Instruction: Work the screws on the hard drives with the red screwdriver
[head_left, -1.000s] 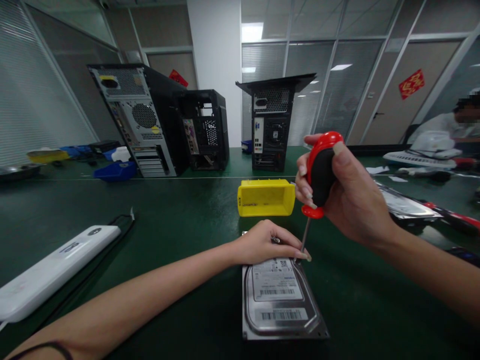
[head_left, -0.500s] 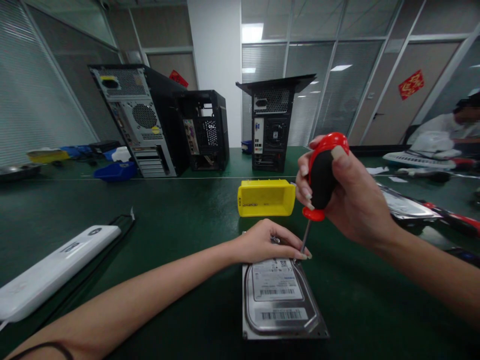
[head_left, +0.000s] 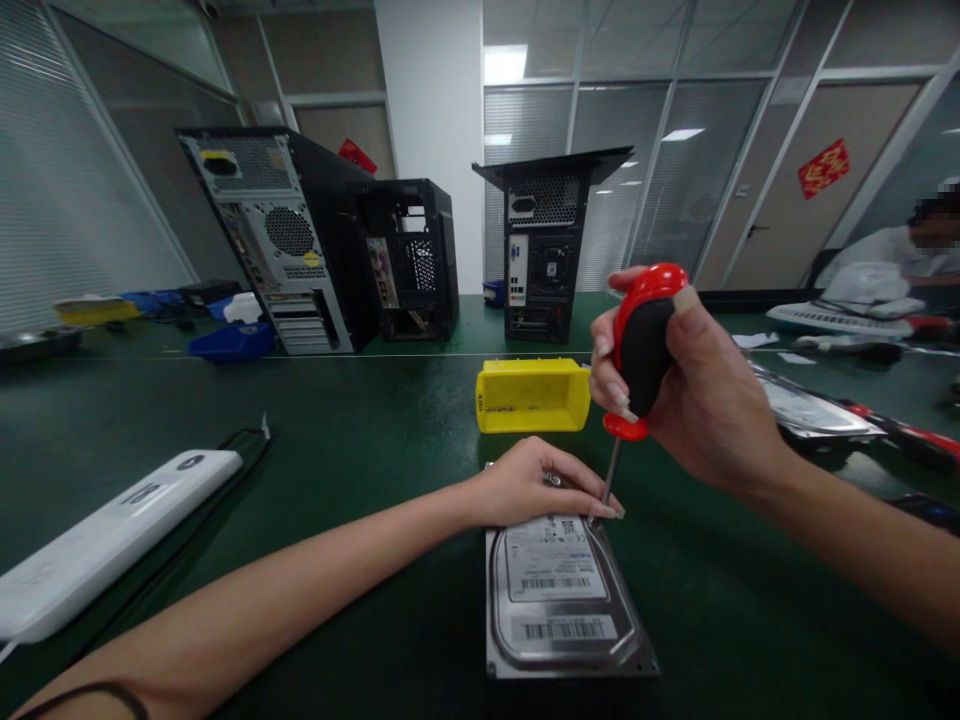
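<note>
A silver hard drive (head_left: 559,600) with white labels lies flat in front of me. Across its far end rests my left hand (head_left: 536,485), gripping it, thumb and fingertips close together by the right edge. My right hand (head_left: 697,370) is wrapped round the red and black handle of a screwdriver (head_left: 643,350), held nearly upright with a slight tilt. The shaft runs down to the drive's right edge, beside my left fingertips. Its very tip and any screw under it are hard to make out.
Beyond the drive stands a yellow bin (head_left: 533,396) with small parts inside. Farther back are computer cases (head_left: 551,250). A white power strip (head_left: 127,535) lies left. At right are another hard drive (head_left: 814,405) and red-handled tools (head_left: 915,435); a person (head_left: 877,250) sits beyond.
My right hand and the screwdriver handle have shifted very slightly to the left, and the fingers have changed position a little on the handle. My left hand and the drive stay nearly still.
</note>
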